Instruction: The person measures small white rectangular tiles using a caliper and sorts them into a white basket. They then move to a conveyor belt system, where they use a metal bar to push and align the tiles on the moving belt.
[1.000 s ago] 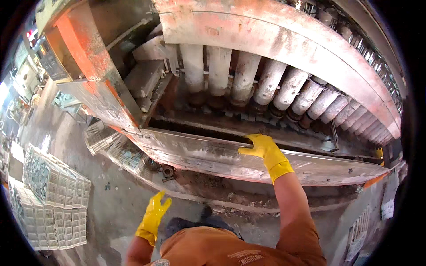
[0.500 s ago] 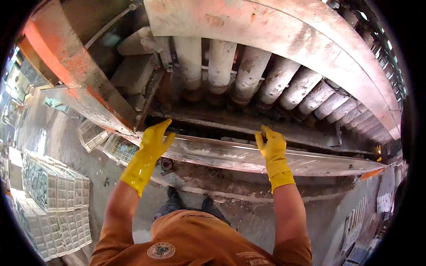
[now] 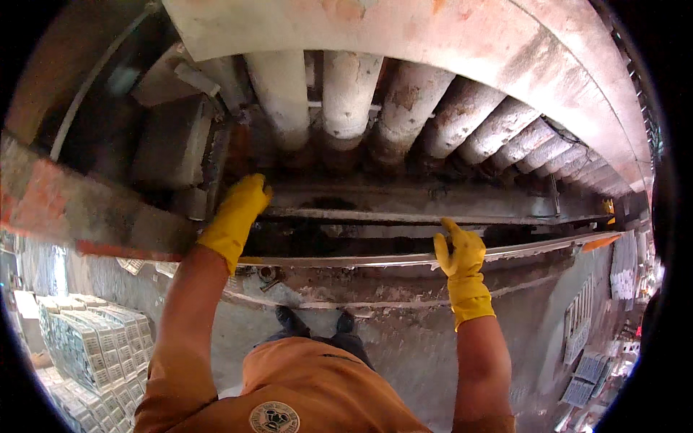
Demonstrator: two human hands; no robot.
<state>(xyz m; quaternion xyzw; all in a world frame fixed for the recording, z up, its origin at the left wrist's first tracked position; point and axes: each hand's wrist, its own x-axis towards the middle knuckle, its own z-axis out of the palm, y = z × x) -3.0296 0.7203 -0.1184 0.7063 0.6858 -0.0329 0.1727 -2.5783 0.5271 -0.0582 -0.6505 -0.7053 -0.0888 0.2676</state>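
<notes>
Yellow rubber gloves cover both of my hands. My left hand (image 3: 240,213) is over the left end of a long metal trough (image 3: 375,260), its fingers reaching forward to the inner ledge (image 3: 346,198). They lie close together with the thumb a little apart, and their tips are partly hidden. Above the trough's front rim, further right, is my right hand (image 3: 463,252). Its index finger stretches forward and the thumb stands apart, with nothing in the grasp. Whether its fingertips touch the rim cannot be made out. A dark gap lies between ledge and rim.
Beyond the ledge runs a row of thick, dirty rollers (image 3: 350,97) under a broad curved metal cover (image 3: 433,32). A worn orange-painted frame (image 3: 86,206) stands at left. Stacked pale plastic crates (image 3: 101,339) are at lower left; a slatted rack (image 3: 577,317) lies at right.
The view has shifted forward over the machine, and the dark gap in the trough shows wider. My left hand has reached further in; my right hand is slightly further right and lower.
</notes>
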